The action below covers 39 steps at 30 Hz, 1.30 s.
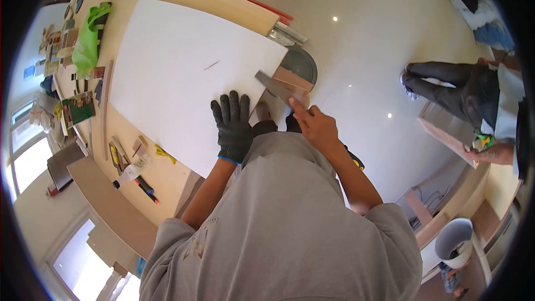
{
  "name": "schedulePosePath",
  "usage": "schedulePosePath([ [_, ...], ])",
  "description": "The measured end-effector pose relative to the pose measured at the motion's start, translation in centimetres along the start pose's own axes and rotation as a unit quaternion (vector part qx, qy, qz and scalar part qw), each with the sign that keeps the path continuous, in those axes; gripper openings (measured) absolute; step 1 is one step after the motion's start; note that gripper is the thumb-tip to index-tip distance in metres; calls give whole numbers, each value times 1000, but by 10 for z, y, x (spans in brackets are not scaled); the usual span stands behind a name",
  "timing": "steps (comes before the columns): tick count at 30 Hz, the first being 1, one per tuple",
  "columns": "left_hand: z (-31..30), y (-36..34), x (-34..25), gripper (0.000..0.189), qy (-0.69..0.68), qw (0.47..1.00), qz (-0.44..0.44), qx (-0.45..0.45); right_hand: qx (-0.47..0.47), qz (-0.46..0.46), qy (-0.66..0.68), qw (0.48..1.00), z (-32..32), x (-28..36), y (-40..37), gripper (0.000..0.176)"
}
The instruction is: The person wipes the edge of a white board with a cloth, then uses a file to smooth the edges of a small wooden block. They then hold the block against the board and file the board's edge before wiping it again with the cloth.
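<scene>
A large white board [195,78] lies on the wooden workbench before me. My left hand [232,128], in a dark work glove with a blue cuff, rests flat near the board's near right edge, its fingers spread. My bare right hand [317,128] grips a flat file [274,87], the index finger stretched along it. The file's far end reaches the board's right edge; whether it touches is hard to tell. The handle is hidden in my fist. A thin brown sliver [211,65] lies on the board.
Left on the bench are a green bag [86,44], hand tools [134,170], a clear bottle [131,174] and a yellow glove [165,154]. A dark round bin [304,67] stands past the board's right edge. At right, another person [473,92] holds a wooden panel [446,134].
</scene>
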<state>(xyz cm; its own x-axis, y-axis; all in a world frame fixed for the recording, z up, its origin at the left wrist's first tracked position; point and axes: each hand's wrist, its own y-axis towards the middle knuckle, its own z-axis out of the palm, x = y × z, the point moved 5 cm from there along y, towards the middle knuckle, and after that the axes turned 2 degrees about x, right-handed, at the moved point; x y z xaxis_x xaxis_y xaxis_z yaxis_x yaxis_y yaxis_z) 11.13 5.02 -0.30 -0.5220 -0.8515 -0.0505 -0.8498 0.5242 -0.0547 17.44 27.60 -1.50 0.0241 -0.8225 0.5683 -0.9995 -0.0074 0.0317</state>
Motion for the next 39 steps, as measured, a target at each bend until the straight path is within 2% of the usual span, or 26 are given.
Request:
schedulePosePath([
  [2, -16, 19, -6, 80, -24, 1000, -4, 10, 29, 10, -37, 999, 9, 10, -18, 54],
  [5, -21, 55, -13, 85, -69, 998, -11, 3, -22, 53, -32, 998, 13, 11, -16, 54],
  [11, -13, 61, -15, 90, -19, 1000, -7, 8, -159, 67, -55, 983, 15, -23, 72, 53],
  [14, -13, 64, -15, 88, -20, 1000, -12, 13, -146, 80, -42, 985, 8, -26, 75, 54],
  [17, -13, 63, -15, 86, -39, 999, -8, 2, -98, 80, -50, 991, 12, 4, 17, 53],
  [20, -9, 62, -12, 87, -23, 1000, -8, -13, -32, 119, -31, 992, 24, 10, -2, 52],
  [23, -12, 59, -12, 87, -29, 999, 2, -30, -120, 109, -63, 985, 22, -9, 50, 51],
  [26, -13, 60, -15, 83, -16, 1000, -1, -19, -154, 89, -43, 983, 9, -15, 89, 49],
  [29, -14, 62, -13, 86, -25, 1000, -6, -6, -120, 100, -44, 987, 14, -5, 59, 51],
  [32, -13, 61, -14, 88, -29, 1000, -11, 0, -34, 163, -14, 986, 19, 14, 12, 49],
  [35, -11, 61, -14, 89, -18, 1000, -8, -8, -121, 115, -42, 985, 18, 7, 37, 47],
  [39, -8, 59, -13, 86, -27, 1000, -4, -9, -136, 91, -71, 984, 14, -6, 91, 48],
])
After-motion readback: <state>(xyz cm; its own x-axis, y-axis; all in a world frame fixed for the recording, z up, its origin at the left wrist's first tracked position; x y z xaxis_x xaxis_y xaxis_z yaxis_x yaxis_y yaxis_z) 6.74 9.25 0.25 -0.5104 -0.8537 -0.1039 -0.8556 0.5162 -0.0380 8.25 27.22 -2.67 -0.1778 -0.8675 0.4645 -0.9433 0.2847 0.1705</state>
